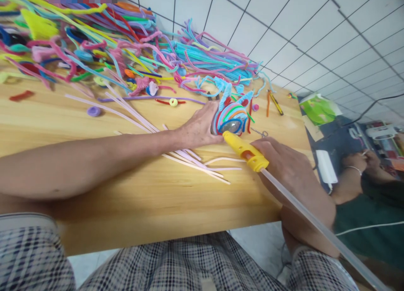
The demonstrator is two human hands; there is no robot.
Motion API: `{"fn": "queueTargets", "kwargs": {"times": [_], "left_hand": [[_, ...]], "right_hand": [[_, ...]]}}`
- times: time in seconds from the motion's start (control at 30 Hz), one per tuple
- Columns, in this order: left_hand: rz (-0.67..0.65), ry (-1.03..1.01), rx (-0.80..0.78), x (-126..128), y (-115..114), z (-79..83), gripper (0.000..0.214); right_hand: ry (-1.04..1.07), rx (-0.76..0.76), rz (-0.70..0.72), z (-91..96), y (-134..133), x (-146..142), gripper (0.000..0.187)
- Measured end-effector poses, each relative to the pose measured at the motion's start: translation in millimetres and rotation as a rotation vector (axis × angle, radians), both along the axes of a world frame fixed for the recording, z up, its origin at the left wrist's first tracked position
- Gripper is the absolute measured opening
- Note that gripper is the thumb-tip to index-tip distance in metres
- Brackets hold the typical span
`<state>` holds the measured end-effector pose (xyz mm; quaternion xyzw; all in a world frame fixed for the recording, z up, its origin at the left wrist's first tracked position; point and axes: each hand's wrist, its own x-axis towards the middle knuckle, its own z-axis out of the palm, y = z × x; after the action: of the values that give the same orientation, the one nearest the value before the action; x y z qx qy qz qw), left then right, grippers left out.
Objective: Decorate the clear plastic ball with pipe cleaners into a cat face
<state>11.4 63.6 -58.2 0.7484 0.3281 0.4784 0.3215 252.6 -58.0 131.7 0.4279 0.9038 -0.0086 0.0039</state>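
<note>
My left hand (202,125) is closed around a striped figure (232,116) built from coiled pipe cleaners, with two upright ear-like pieces and a blue-rimmed dark oval on its front. In my right hand (280,169) is a yellow hot glue gun (246,150), with a long translucent glue stick (303,215) running out of its back. The gun's nozzle end points at the lower edge of the figure, close to the dark oval; whether it touches cannot be made out. Several pale lilac and cream pipe cleaners (195,162) lie on the table beneath my left wrist.
Heaped pipe cleaners (214,59) line the back of the wooden table (142,198) along a tiled wall. A yellow cutter (277,104) and small scissors (261,133) lie near the right. Another person's hands (360,162) are at the far right, beside a white box (326,167).
</note>
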Motion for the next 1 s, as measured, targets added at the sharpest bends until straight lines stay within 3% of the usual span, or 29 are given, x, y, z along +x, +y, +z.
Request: {"fn": "queueTargets", "kwargs": {"times": [1.0], "left_hand": [[0.014,0.019,-0.011,-2.5,-2.9,3.7,0.102]], "right_hand": [[0.016,0.019,-0.055,1.7,-0.7,1.1,0.024]]}}
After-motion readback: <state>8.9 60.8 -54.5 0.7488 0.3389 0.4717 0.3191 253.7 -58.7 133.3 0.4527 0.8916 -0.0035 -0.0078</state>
